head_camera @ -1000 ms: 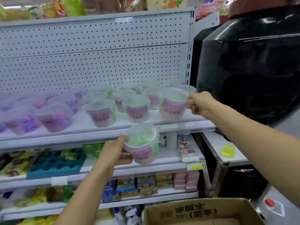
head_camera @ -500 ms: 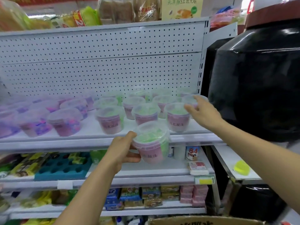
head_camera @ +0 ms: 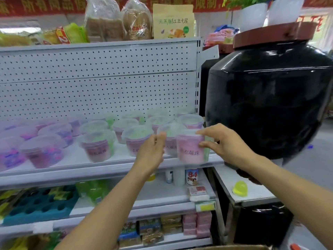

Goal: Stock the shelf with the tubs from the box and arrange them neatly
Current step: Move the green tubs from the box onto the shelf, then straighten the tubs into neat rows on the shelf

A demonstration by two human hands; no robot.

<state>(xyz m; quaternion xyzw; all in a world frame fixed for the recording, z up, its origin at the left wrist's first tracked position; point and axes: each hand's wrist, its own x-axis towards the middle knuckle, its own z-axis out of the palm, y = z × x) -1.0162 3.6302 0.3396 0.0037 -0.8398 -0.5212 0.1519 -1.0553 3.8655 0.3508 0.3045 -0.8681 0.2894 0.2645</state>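
Holding a clear lidded plastic tub with pink label (head_camera: 191,148), the right hand (head_camera: 225,143) clamps its grip at the white shelf's (head_camera: 108,170) front edge; left hand (head_camera: 153,150), fingers loosely curled, rests just beside it.

A huge glossy black ceramic jar (head_camera: 270,98) with a reddish-brown lid (head_camera: 273,36) stands right of the rack. A small translucent yellow-green dome (head_camera: 240,188) lies on the white side table (head_camera: 252,196) below it. Clear-wrapped bread loaves (head_camera: 137,20) and a cream paper pouch (head_camera: 173,21) sit up top, a dark teal plastic hole-tray (head_camera: 40,204) lower left
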